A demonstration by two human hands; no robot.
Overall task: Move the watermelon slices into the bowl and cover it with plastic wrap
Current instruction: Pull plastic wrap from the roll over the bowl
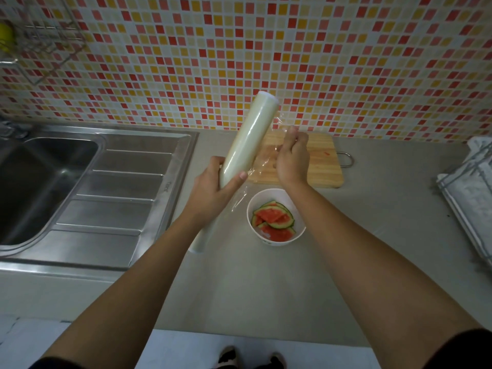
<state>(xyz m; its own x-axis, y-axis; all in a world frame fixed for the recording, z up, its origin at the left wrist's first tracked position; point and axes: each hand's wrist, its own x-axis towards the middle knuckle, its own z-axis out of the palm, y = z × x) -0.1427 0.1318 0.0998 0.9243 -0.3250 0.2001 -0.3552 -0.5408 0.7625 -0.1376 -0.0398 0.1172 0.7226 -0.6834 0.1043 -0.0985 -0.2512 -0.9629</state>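
Your left hand (213,187) has its grip wrapped around the near end of the plastic wrap roll (249,139), thumb across the front; the roll tilts up and away. Your right hand (291,158) pinches the loose film (262,166) just right of the roll, fingers together. The watermelon slices (274,222) lie in the white bowl (299,209) on the counter (372,222), uncovered, near the cutting board (323,163).

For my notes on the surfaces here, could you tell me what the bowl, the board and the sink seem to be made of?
Bowl: glossy white, probably ceramic, though hard plastic can't be ruled out; its smooth rim looks thick.
Board: pale wood with a matt finish; grain lines run along it, and a metal loop handle sits at its right end.
Sink: brushed stainless steel, judging by its grey sheen and ribbed drainer.
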